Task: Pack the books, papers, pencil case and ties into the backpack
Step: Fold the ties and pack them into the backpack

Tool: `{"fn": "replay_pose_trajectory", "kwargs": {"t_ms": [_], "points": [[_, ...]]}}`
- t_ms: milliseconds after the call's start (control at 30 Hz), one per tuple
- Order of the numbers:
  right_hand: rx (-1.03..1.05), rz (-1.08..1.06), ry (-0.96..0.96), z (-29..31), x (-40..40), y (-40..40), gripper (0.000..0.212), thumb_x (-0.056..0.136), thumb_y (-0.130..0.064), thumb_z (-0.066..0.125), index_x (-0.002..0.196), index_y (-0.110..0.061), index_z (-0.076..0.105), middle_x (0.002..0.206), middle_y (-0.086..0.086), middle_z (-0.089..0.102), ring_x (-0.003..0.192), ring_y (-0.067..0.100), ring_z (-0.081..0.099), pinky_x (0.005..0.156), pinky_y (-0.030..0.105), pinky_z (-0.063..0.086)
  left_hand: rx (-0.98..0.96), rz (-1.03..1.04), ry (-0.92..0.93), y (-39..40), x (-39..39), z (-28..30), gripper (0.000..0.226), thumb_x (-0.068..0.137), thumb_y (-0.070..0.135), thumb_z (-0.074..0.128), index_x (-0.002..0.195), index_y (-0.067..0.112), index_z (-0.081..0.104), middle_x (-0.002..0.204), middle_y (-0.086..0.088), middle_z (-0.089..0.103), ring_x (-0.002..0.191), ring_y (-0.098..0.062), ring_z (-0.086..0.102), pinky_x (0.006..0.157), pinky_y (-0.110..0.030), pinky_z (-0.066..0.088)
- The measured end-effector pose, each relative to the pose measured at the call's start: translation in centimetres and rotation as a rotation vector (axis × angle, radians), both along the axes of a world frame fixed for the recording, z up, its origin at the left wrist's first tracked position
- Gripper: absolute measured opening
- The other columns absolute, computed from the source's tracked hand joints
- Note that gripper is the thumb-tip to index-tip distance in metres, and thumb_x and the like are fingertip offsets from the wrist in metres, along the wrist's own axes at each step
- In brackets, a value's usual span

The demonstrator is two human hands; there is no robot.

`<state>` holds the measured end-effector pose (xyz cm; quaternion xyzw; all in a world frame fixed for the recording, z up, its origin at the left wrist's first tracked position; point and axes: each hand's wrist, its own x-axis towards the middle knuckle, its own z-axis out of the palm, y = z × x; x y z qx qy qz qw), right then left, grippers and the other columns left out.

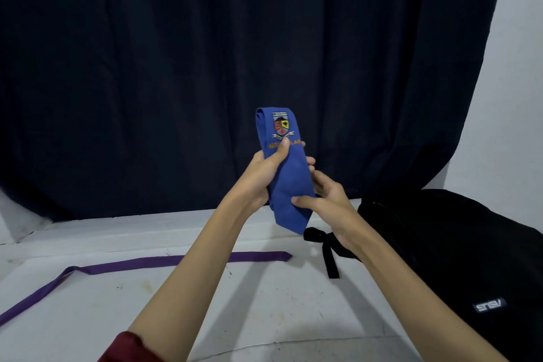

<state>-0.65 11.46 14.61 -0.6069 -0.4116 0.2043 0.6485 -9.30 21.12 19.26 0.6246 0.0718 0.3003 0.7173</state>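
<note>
I hold a folded blue tie (289, 185) with an embroidered crest upright above the white table. My left hand (261, 173) grips its left side, thumb pressed over the yellow lettering. My right hand (326, 200) pinches its lower right part, thumb across the front. A purple tie (141, 263) lies stretched out flat on the table to the left, passing under my left forearm. A black ribbon tie (324, 244) lies below my right wrist, beside the black backpack (440, 256), which lies on the table at the right.
The white table (264, 303) carries a few scuffs and ends at its far edge against a dark blue curtain (235, 53). A white wall (517, 97) shows at the right, behind the backpack.
</note>
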Motion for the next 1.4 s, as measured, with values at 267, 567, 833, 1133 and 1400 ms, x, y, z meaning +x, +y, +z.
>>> {"fn": "replay_pose_trajectory", "kwargs": {"t_ms": [267,567,833,1133,1400], "points": [[0.088,-0.014,-0.014,-0.3,-1.0,0.6,0.036,0.094,0.004,0.036,0.117,-0.021,0.049,0.102,-0.009,0.061,0.094,0.009,0.060,0.074,0.014,0.051,-0.063,0.004,-0.053,-1.4,0.9,1.0,0.024,0.098,0.020,0.045,0.092,0.006,0.063,0.074,-0.008,0.072,0.069,-0.018,0.070,0.066,-0.028,0.058],[0.180,0.015,0.126,0.7,-0.7,0.1,0.015,0.097,-0.024,0.050,0.096,-0.014,0.060,0.084,-0.005,0.066,0.071,0.003,0.063,0.061,0.012,0.049,-0.137,0.117,-0.130,-2.0,1.4,1.1,0.022,0.100,0.017,0.044,0.090,0.004,0.059,0.062,-0.006,0.058,0.055,-0.016,0.057,0.055,-0.025,0.052],[0.174,0.059,-0.109,-0.1,-0.6,-0.2,0.021,0.097,-0.023,0.049,0.112,-0.012,0.058,0.105,0.006,0.067,0.089,0.013,0.066,0.076,0.022,0.055,-0.340,0.006,-0.099,-1.4,0.7,1.4,0.021,0.100,0.019,0.043,0.096,0.006,0.059,0.068,-0.005,0.069,0.061,-0.015,0.067,0.061,-0.027,0.057],[0.021,-0.030,-0.095,-2.5,-0.5,-0.5,0.016,0.097,-0.023,0.050,0.101,-0.010,0.059,0.096,0.008,0.065,0.081,0.015,0.063,0.070,0.024,0.052,-0.382,0.128,0.150,-0.4,0.6,0.0,0.018,0.095,0.023,0.052,0.087,0.011,0.062,0.072,-0.003,0.069,0.069,-0.017,0.062,0.067,-0.032,0.052],[-0.023,-0.055,0.066,-5.4,-1.3,-3.6,0.024,0.097,-0.026,0.050,0.106,-0.006,0.062,0.100,0.012,0.069,0.089,0.025,0.067,0.080,0.037,0.054,-0.419,0.198,0.138,-2.7,1.6,-4.2,0.029,0.099,0.037,0.046,0.092,0.013,0.060,0.081,-0.004,0.066,0.072,-0.016,0.063,0.066,-0.030,0.053]]}}
